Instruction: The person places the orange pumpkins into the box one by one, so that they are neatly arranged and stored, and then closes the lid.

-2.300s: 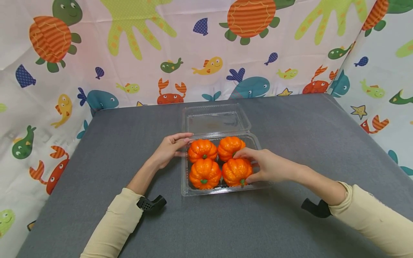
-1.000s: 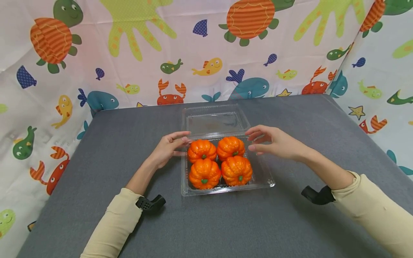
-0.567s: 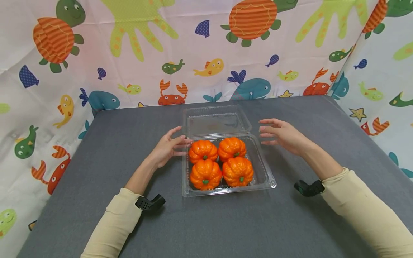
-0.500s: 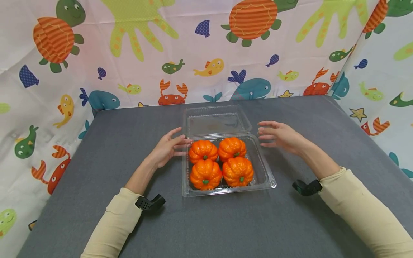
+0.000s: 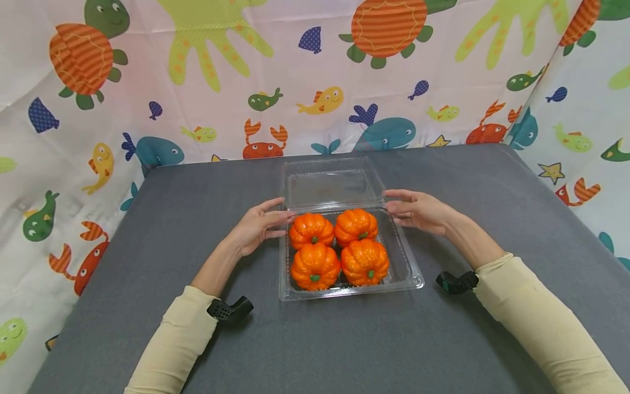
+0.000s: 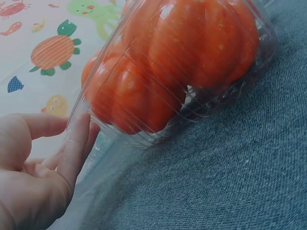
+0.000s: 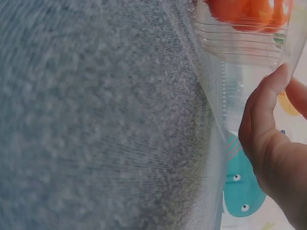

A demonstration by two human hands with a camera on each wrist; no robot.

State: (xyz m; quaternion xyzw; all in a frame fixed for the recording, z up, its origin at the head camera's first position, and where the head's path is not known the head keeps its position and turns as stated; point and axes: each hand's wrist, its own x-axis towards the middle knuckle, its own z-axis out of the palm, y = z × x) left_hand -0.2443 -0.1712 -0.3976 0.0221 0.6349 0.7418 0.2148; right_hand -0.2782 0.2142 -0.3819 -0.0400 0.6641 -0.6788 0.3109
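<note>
A clear plastic clamshell box (image 5: 410, 282) lies on the table with its lid (image 5: 330, 189) folded back, away from me. In its tray sit several orange toy pumpkins with green stems: far left (image 5: 310, 227), far right (image 5: 355, 225), near left (image 5: 315, 265) and near right (image 5: 365, 261). My left hand (image 5: 251, 230) touches the tray's left rim near the hinge, fingers fairly straight. On the opposite side my right hand (image 5: 423, 213) has its fingertips at the right rim by the hinge. In the right wrist view, a fingertip (image 7: 283, 74) meets the box's clear wall.
A grey cloth covers the table (image 5: 339, 345). Behind it and along both sides hangs a white curtain (image 5: 211, 109) printed with sea animals. Each forearm wears a dark wrist camera, one left (image 5: 230, 310) and one right (image 5: 458, 282).
My right hand has let go of the near right pumpkin, drawn back to the right, then come in to the box's right rim. My left hand stays at the left rim, its fingers shifting slightly.
</note>
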